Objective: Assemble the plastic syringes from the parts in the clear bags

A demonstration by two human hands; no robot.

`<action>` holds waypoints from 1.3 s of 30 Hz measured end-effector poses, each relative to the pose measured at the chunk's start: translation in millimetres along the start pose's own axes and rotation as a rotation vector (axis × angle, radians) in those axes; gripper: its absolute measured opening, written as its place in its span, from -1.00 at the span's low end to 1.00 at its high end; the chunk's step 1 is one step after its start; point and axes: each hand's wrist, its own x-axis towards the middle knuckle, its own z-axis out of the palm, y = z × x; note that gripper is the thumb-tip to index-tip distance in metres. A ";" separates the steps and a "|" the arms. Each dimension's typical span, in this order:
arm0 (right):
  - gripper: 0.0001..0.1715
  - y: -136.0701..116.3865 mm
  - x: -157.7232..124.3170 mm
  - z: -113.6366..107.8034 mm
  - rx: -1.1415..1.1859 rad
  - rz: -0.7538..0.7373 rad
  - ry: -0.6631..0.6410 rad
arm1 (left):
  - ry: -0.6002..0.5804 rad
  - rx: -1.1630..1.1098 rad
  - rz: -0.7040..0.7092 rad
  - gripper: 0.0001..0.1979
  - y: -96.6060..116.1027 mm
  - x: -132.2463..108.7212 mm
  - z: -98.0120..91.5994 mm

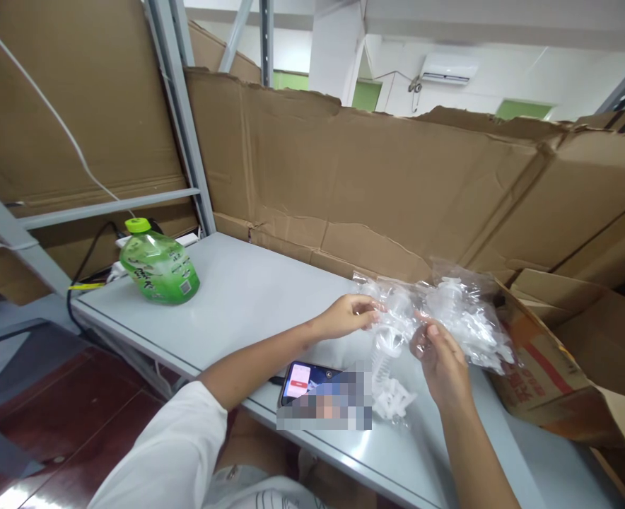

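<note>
A clear plastic bag of white, ribbed plastic parts lies at the table's front right, between my two hands. My left hand pinches the bag's upper left side, its fingers curled at the film. On the other side my right hand has thumb and fingers closed on the film; part of its grip is hidden. Just behind the right hand rests another clear bag with similar white parts. Through the film the parts' exact kind cannot be made out.
A phone with a lit screen lies at the front edge of the grey table. The green bottle stands at the left. An open cardboard box adjoins the right side, and cardboard sheets wall the back.
</note>
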 end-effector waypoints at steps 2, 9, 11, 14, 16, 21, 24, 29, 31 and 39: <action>-0.69 0.6 -0.7 0.6 -0.013 0.013 0.005 | 0.021 0.025 0.028 -0.65 -1.7 -1.5 -2.4; -0.63 4.5 0.5 -2.3 0.032 0.042 0.013 | -0.005 -0.038 0.149 -0.67 -0.4 -4.9 -8.8; -0.66 5.0 1.1 -3.3 0.070 0.060 0.004 | -0.016 -0.116 0.131 -0.67 -1.0 -5.0 -9.9; -0.72 5.2 1.4 -3.3 0.088 0.103 0.023 | -0.023 -0.237 0.089 -0.69 -1.9 -5.0 -11.0; -0.75 5.0 1.2 -2.7 0.093 0.122 0.019 | -0.029 -0.275 0.068 -0.75 -1.9 -5.2 -11.9; -0.91 4.0 2.1 -2.8 0.123 0.132 -0.054 | -0.044 -0.285 0.016 -0.87 -4.1 -5.2 -14.0; -0.90 3.5 4.6 -4.3 0.124 0.134 -0.071 | -0.050 -0.292 -0.030 -0.87 -8.0 -3.8 -14.3; -0.71 4.8 7.3 -5.9 0.040 0.078 -0.071 | -0.021 -0.206 -0.053 -0.88 -11.8 -2.7 -14.4; -0.66 7.4 6.8 -4.6 -0.024 0.029 -0.050 | -0.010 -0.173 -0.035 -0.89 -12.3 -3.0 -15.0; -0.71 17.0 5.1 1.3 -0.205 -0.045 -0.031 | 0.034 -0.050 0.028 -0.77 -14.7 -8.3 -11.2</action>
